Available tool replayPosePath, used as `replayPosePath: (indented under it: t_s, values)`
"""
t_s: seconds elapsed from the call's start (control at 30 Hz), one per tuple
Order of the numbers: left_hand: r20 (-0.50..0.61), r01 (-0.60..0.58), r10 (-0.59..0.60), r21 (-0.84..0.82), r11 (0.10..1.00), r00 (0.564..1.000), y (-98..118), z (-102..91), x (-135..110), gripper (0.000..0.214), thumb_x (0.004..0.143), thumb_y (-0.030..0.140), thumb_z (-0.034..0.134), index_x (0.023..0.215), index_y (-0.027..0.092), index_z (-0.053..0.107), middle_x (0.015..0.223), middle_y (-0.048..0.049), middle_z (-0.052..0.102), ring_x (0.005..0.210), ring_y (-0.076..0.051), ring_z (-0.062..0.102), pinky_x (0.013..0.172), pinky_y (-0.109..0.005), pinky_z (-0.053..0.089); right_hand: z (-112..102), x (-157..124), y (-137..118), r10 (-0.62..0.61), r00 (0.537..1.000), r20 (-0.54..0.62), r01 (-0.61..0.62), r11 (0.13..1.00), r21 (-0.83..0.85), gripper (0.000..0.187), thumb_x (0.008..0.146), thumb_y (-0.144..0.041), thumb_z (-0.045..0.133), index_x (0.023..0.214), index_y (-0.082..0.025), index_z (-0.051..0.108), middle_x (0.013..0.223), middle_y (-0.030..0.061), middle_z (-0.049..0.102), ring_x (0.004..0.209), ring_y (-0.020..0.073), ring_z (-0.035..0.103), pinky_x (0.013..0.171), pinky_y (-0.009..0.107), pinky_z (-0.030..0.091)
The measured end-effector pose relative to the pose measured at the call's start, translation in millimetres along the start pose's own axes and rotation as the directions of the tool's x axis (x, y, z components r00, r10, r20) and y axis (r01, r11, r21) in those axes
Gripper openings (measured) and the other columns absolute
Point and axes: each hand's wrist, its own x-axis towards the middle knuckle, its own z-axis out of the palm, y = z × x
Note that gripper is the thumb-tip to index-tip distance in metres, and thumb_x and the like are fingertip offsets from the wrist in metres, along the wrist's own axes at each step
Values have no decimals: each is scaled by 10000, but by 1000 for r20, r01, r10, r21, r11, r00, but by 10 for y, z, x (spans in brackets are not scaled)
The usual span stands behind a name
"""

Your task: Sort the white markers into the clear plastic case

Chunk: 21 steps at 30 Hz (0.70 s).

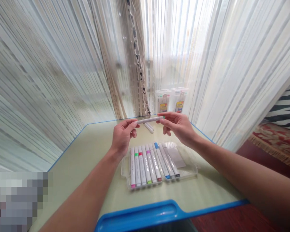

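Observation:
A white marker pen (149,120) is held level above the table, stretched between both hands. My left hand (122,135) pinches its left end between thumb and fingers. At the other end, where a bit of green shows, my right hand (177,126) grips it. Below them lies an open clear plastic case (192,170). Its left half holds a row of several white markers (142,167) with coloured ends, and a few more markers (168,161) lie in the right half. Behind the held pen, loose white markers (149,127) rest on the table.
The pale green table (87,154) has a blue rim with a blue tray slot (140,214) in front. Two upright clear marker cases (163,101) stand at the back, against string curtains (62,64). A beaded strand (137,54) hangs there. A patterned rug (277,141) lies at right.

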Motion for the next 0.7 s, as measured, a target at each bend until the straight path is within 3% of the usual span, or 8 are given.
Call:
replayPosePath:
  t_s: [0.23,0.47,0.7]
  values:
    - [-19,9,-9,-25,1000,1000,-23,-19,24,292,690,255,823,912,86,738,734,-53,685,531,-76,514,489,-217,375,-15,-14,27,-133,991,2,132,983,-126,380,819,-343,802,1128,-126,757,884,57,716,484,95,637,320,193,414]
    - [-8,19,-20,-30,999,1000,-17,3,2,276,718,248,801,935,100,718,774,-46,689,521,-68,515,499,-217,389,-24,1,24,-115,993,-22,111,984,-142,407,795,-353,827,1118,-111,771,811,58,724,477,100,628,336,200,429]
    - [69,-64,59,71,995,996,-35,34,-23,325,761,279,791,1026,107,713,829,-39,698,499,-58,509,509,-235,397,-57,15,35,-114,993,-35,107,983,-149,430,793,-406,828,1104,-113,778,702,27,687,456,103,608,346,205,420]
